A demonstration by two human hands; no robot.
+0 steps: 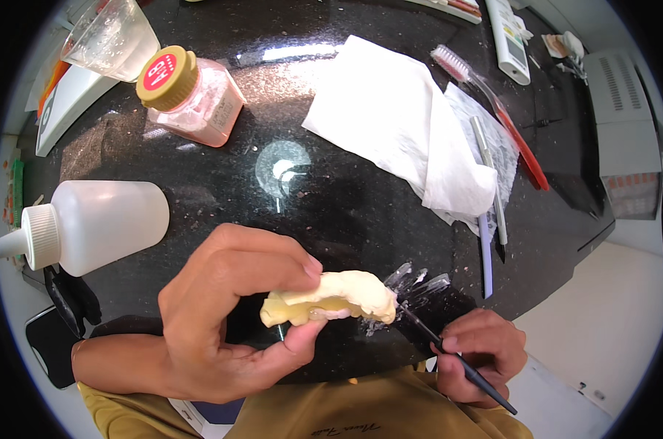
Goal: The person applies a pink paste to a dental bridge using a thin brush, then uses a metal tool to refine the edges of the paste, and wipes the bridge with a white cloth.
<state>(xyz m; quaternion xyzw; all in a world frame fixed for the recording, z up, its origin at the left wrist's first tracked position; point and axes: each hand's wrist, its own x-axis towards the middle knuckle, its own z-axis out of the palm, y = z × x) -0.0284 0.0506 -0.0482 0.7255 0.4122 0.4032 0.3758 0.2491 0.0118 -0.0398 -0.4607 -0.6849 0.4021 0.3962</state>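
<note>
My left hand [214, 314] pinches a pale yellow dental cast [339, 293] between thumb and fingers, above the black worktop. A small pinkish patch shows along the cast's lower edge. In my right hand [485, 351] is a slim black-handled tool [479, 377], gripped like a pen. Its thin tip reaches the cast's right end; whether it is a brush or a carver is unclear, and so is whether it touches. Behind that end, whitish smears [419, 285] mark the worktop.
At left lies a white squeeze bottle [115, 223]. Beyond it stand a gold-lidded jar of pink powder [200, 106] and a clear cup [115, 44]. White tissue [390, 110], a red-handled toothbrush [507, 117] and two slender tools [487, 256] lie at right.
</note>
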